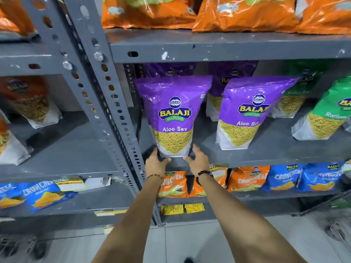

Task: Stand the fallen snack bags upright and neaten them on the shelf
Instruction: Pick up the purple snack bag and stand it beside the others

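Observation:
A purple Aloo Sev bag [173,114] stands upright at the front left of the grey middle shelf [266,154]. My left hand [156,162] holds its lower left corner and my right hand [197,161] holds its lower right corner, thumbs under the bottom edge. A second purple Aloo Sev bag [248,112] stands upright to its right. Two more purple bags [230,76] stand behind them, partly hidden. Green Ratlami Sev bags [330,114] stand at the right end of the same shelf.
A perforated grey upright post [106,103] stands just left of the held bag. Orange bags [243,14] fill the shelf above. Orange and blue Crunchem packs [284,177] line the shelf below. The left bay holds orange mix bags [32,103].

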`<state>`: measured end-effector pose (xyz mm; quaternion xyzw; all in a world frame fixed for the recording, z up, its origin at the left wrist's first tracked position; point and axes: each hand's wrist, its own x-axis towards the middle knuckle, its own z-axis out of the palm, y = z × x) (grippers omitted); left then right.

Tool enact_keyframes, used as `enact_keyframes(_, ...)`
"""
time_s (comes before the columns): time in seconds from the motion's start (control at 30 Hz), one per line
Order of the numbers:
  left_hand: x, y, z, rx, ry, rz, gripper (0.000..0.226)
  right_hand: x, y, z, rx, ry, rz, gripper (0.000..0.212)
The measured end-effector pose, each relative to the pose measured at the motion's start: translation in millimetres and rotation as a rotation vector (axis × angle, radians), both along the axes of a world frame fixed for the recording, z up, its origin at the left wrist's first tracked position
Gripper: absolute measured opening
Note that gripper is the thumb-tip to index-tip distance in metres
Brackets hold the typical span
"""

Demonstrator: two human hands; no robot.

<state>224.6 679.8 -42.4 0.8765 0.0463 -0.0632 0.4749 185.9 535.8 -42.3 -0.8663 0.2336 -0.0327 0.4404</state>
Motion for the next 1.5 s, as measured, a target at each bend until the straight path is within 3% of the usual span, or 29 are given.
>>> enact_keyframes(0.17,-4,-5,-3,0.041,-0.057,0.047,0.050,6,2,-3,-0.044,-0.055,0.007,0.052)
enact_keyframes(0.33,0,-7,-1,0.049,-0.071,0.064,0.043,9,1,-5,-0.049,-0.107,-0.011,0.047)
enact_keyframes(0.6,9,-9,2,0.008,-0.043,0.054,0.042,18,-3,-4,-0.040,-0.130,0.003,0.037)
enact_keyframes(1.5,6,-7,2,-0.002,-0.055,0.065,0.039,20,-8,-3,-0.002,-0.102,-0.029,0.031)
